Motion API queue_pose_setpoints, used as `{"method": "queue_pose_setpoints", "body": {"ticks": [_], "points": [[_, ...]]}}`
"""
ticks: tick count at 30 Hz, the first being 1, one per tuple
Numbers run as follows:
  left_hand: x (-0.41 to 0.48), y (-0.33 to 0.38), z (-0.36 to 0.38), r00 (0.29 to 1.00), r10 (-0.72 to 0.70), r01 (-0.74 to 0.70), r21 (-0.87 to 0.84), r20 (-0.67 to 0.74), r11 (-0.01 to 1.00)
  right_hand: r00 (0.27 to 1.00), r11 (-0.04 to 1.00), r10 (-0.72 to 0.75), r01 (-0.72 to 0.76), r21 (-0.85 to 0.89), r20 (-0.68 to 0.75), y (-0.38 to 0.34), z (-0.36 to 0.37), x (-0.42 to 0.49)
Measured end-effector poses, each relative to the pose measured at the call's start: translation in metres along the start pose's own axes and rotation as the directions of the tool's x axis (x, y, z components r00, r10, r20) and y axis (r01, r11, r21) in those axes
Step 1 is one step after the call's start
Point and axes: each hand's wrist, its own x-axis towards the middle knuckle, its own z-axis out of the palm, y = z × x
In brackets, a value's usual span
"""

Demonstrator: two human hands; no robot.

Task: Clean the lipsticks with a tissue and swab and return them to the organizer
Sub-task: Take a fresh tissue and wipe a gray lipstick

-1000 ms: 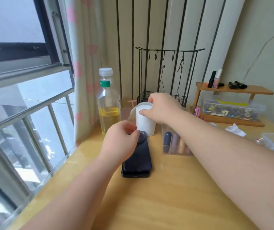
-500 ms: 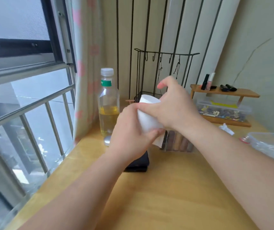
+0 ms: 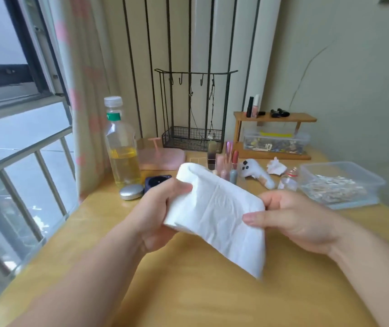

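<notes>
A white tissue roll (image 3: 214, 208) hangs over the middle of the wooden table (image 3: 188, 291), with a loose sheet trailing down to the right. My left hand (image 3: 158, 213) grips the roll's left end. My right hand (image 3: 290, 220) pinches the sheet's right edge between thumb and fingers. Behind the tissue stands a clear organizer holding several lipsticks (image 3: 227, 165), partly hidden by the roll. A clear box of swabs (image 3: 337, 185) sits at the right.
An oil bottle (image 3: 121, 147), a silver compact (image 3: 131, 191) and a dark phone (image 3: 156, 181) stand at the left near the window. A pink tray (image 3: 162, 158), wire rack (image 3: 193, 138), wooden shelf (image 3: 273, 119), crumpled tissues (image 3: 276, 167) and a small glass bottle (image 3: 289, 180) lie behind.
Both hands lifted the tissue roll off the table and drew it toward me. A sheet is now pulled out to the right. The view tilted, showing more of the table.
</notes>
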Motion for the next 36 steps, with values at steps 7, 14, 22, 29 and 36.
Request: {"method": "queue_pose_setpoints", "body": {"ticks": [7,14,22,29,36], "points": [[-0.002,-0.024,0.004,0.982,-0.098,0.09,0.058,0.163,0.994,1.0,0.924,-0.021,0.022,0.383,-0.007,0.031,-0.001,0.004],[0.0,-0.037,0.008,0.995,-0.081,0.077,0.074,0.054,0.994,0.957,0.966,-0.251,0.239,-0.095,-0.148,0.041,0.013,0.006],[0.0,-0.022,0.008,0.983,0.041,-0.057,-0.082,-0.177,0.995,0.986,0.975,-0.143,0.156,0.161,-0.09,0.042,0.023,0.003],[0.006,-0.02,-0.019,0.928,0.257,-0.219,0.164,-0.269,0.962,0.986,0.995,-0.011,0.028,0.099,-0.168,0.05,0.005,0.008],[0.065,0.018,-0.031,0.835,0.475,-0.25,0.579,-0.277,0.776,0.931,0.801,-0.198,-0.026,-0.598,-0.306,0.061,0.017,0.017]]}}
